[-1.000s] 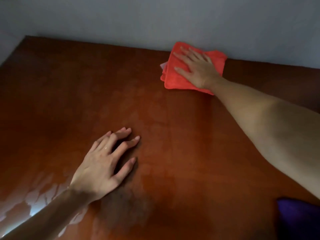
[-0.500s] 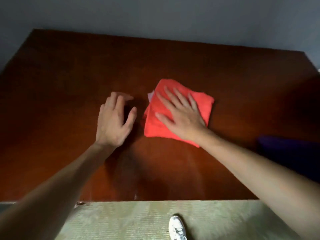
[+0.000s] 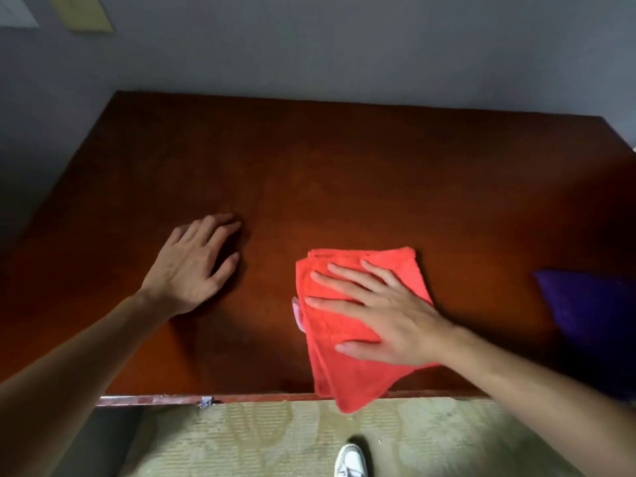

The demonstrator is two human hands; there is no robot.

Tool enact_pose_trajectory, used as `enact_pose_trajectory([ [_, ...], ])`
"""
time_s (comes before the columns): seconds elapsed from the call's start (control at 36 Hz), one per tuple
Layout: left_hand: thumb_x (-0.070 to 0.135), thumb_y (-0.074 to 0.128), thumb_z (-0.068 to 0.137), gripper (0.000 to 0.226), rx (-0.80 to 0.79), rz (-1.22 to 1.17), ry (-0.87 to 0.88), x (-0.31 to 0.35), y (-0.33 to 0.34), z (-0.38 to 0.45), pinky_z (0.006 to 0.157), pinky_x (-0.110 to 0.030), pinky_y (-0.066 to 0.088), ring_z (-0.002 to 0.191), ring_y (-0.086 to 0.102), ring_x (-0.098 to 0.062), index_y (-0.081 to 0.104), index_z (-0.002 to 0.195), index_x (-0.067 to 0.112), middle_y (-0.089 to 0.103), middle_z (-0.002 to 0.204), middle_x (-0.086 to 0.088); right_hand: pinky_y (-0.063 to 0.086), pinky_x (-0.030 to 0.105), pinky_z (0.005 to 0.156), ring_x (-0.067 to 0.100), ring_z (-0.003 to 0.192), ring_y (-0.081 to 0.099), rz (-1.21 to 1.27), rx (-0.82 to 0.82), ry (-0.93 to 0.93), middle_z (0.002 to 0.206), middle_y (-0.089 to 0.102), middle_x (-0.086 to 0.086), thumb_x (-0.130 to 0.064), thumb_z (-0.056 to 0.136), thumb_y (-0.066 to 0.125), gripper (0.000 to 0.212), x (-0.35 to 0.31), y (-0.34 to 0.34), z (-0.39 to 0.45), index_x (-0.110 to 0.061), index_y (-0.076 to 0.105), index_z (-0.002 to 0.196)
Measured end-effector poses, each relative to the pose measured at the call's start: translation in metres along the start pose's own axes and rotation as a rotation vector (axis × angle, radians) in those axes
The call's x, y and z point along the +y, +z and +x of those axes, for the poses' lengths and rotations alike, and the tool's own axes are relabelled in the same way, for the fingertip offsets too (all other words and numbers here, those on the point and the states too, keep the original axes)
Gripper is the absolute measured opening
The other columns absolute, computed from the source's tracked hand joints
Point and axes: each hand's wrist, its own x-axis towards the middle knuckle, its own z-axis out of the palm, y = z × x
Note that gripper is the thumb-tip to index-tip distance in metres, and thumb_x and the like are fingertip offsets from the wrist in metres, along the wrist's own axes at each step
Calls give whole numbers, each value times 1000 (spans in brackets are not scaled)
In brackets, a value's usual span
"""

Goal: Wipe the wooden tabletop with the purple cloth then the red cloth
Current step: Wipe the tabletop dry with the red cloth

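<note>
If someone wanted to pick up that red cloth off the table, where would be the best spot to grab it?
Probably the near corner of the red cloth, which hangs past the tabletop front edge. Come from the near side, pinching above and below, since nothing lies under it there. The right hand presses flat on the middle, which lies flush against the wood.

No legible text or labels, wall papers (image 3: 81,12) seemingly blank

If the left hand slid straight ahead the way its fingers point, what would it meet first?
Nothing on the tabletop, it seems: the left hand points up-right over bare wood to the far edge and wall.
</note>
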Motion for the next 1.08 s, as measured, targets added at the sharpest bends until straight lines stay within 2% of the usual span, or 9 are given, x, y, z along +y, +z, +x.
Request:
enact_pose_trajectory([
  [0.11,49,32,100,58,12,-45,0,-3,7,1,109,-35,26,135,43,-20,41,148,19,42,151,0,4,51,128,12,159,-2,-25,-33,-148,172,5,-13,-63,100,43,66,50,-12,45,-42,25,160],
  [0.22,48,32,100,57,-7,-58,8,-6,6,2,112,-31,22,141,38,-16,43,148,19,41,152,1,7,50,127,13,160,3,-59,-13,-199,172,10,-9,-61,100,39,65,105,-22,100,-39,28,160],
  [0.42,48,34,100,56,-47,-105,14,-6,3,3,116,-31,21,146,34,-12,45,148,19,42,153,3,13,52,126,17,158,11,-84,6,-37,172,15,-5,-65,99,30,70,193,-48,198,-33,25,161],
  [0.61,49,37,101,57,-66,-142,27,-12,6,8,119,-34,20,150,26,-8,43,149,20,39,155,5,15,48,123,17,158,17,-37,57,189,171,17,-9,-70,95,20,73,248,-68,271,-39,25,160],
  [0.75,50,36,102,56,-42,-158,8,-12,7,9,120,-32,18,149,27,-8,44,149,21,40,154,6,14,48,124,16,158,16,-9,108,303,171,19,-10,-75,90,15,77,259,-70,292,-42,23,160],
  [0.86,46,35,103,53,-20,-152,12,-12,9,8,120,-32,19,148,31,-11,46,147,19,42,153,4,11,52,126,19,159,12,0,152,388,172,16,-6,-69,99,24,69,249,-62,292,-39,21,161],
  [0.97,46,34,103,53,3,-139,17,-12,9,9,119,-30,20,146,34,-11,46,147,19,43,152,4,6,53,126,20,159,8,16,197,536,173,10,-5,-65,104,27,65,221,-49,285,-37,19,162],
  [1.08,45,34,102,52,33,-127,27,-11,9,8,113,-31,25,142,40,-15,47,145,19,45,150,3,5,54,126,21,159,6,29,196,558,173,10,-5,-66,103,25,67,178,-38,263,-36,17,162],
])
